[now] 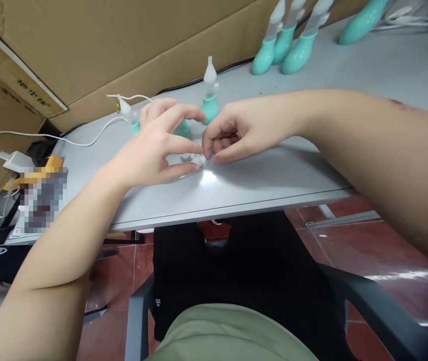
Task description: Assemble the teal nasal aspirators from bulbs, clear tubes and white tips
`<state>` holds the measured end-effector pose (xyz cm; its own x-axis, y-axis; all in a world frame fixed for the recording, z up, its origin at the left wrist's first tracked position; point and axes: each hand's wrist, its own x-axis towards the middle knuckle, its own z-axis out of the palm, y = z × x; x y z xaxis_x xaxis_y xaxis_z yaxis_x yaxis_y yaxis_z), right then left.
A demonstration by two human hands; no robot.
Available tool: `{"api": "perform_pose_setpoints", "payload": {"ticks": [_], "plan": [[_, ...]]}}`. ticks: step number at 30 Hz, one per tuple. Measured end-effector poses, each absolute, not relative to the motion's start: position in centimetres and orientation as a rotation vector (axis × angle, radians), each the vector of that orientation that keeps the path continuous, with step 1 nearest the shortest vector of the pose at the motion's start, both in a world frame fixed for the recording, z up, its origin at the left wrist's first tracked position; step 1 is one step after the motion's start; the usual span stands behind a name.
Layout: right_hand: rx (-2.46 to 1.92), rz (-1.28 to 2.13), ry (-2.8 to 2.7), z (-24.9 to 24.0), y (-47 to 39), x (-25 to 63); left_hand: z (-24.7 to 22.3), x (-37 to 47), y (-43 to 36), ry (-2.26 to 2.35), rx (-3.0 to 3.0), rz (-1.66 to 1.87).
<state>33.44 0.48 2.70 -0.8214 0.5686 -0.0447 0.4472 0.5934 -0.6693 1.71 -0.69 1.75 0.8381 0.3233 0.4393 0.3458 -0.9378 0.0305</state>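
My left hand (157, 143) is low over the table, thumb and index finger around a small whitish, translucent plastic piece (195, 160); its other fingers are stretched out. Right beside it, my right hand (234, 134) has its fingers curled, with thumb and index tips close together at the same piece. Whatever those tips hold is too small to make out. Just behind the hands stands a nasal aspirator (210, 103) with a teal bulb, clear body and white tip. A teal bulb (183, 129) is partly hidden behind my left fingers.
Several more aspirators (297, 52) stand at the back right, near a teal bulb (364, 22) lying down. Another aspirator (126, 110) with white tubing is at the left. A white cable (48, 134) runs to a white plug (18, 161). Cardboard (123, 45) borders the grey table (153, 205).
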Motion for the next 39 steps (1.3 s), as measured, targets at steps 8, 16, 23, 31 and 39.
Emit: {"api": "perform_pose_setpoints", "payload": {"ticks": [8, 16, 23, 31, 39], "plan": [[-1.127, 0.932, -2.667, 4.4, -1.2, 31.4, 1.3, 2.1, -0.8, -0.684, -2.934, -0.749], [-0.945, 1.038, -2.356, 3.5, -0.6, 32.5, 2.1, 2.4, -0.5, -0.701, -3.018, -1.349], [-0.791, 1.125, -1.886, 3.7, -1.3, 32.0, 1.0, 3.3, 0.7, -1.022, -2.977, -1.812], [-0.695, 1.057, -1.697, 3.1, -1.5, 31.1, -0.4, 3.9, 1.9, -1.117, -2.865, -2.024], [-0.663, 1.133, -1.679, 2.8, -1.2, 30.8, -0.8, 3.9, 2.1, -1.001, -2.895, -2.012]]}}
